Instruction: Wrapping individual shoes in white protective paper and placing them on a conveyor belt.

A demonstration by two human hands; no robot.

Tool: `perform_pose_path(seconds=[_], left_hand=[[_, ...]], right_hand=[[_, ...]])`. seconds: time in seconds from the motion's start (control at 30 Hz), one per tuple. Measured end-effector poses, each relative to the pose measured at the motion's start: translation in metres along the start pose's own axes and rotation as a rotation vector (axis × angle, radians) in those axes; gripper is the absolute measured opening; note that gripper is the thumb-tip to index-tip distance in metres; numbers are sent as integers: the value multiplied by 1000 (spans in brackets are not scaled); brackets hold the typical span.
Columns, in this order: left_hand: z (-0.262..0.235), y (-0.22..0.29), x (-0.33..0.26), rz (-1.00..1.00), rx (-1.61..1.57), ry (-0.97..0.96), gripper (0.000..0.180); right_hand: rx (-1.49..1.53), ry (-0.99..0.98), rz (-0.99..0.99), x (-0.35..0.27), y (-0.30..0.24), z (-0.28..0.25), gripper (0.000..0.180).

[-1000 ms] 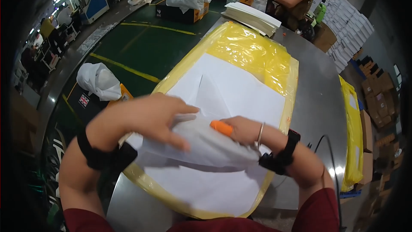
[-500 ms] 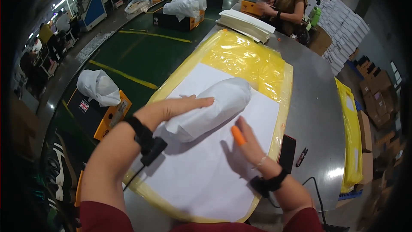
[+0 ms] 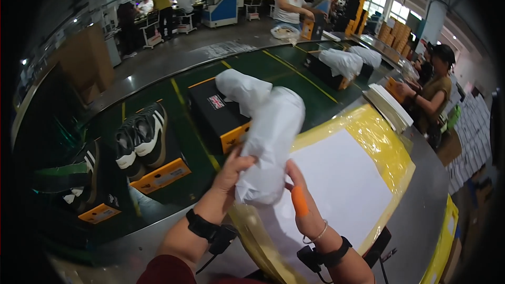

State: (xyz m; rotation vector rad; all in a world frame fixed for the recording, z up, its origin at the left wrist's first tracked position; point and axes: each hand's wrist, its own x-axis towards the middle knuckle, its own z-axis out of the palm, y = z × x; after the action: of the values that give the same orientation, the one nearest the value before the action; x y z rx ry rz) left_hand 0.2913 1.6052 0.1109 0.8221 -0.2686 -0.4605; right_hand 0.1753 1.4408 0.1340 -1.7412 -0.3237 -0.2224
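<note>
A bundle wrapped in white tissue paper [image 3: 276, 137] is held up between my two hands, over the left edge of a stack of white sheets [image 3: 336, 179] on yellow plastic. My left hand [image 3: 234, 172] grips its lower left side, thumb on the paper. My right hand [image 3: 305, 205], an orange finger cover on one finger, presses against its lower right side. Behind the bundle, a black shoebox [image 3: 213, 118] with an orange end carries another paper-wrapped bundle [image 3: 239, 90]. The held bundle partly covers that box. What is inside the paper is hidden.
On the green conveyor belt [image 3: 197, 176], a pair of black-and-white shoes [image 3: 150, 137] rests on a box at left, with another shoe [image 3: 89, 173] beyond it. Farther along lie more wrapped bundles [image 3: 342, 63]. A co-worker [image 3: 434, 87] stands at right near stacked card sheets [image 3: 388, 106].
The wrapped bundle has been lifted off the white sheets and carried left toward the belt. My right hand, apart from it before, now touches it. The view has swung left.
</note>
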Motion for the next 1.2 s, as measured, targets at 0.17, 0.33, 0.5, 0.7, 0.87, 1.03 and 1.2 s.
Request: perform_pose_path(seconds=[0.17,0.33,0.5,0.7,0.87,1.03,1.2], left_hand=[[-40,51,46,244,21,386,61],[-136,72,104,22,864,499,54],[-110,137,26,518,2021,758,45],[-144,159,3,-154,2032,767,47],[-247,243,10,356,1491,645,23],[-49,176,18,463,1287,-8,15],[101,53,40,627,1451,-640,12]], right_hand=[[-164,-88,-2,-15,-2,3,39],[-254,37,180,-66,2,-4,35],[-625,166,282,-141,-13,-27,22],[-975,31,291,-210,-15,-43,43],[-775,144,288,-209,-5,-39,27],[-792,176,318,-211,-7,-56,15],[-816,173,264,-218,-9,-56,13]])
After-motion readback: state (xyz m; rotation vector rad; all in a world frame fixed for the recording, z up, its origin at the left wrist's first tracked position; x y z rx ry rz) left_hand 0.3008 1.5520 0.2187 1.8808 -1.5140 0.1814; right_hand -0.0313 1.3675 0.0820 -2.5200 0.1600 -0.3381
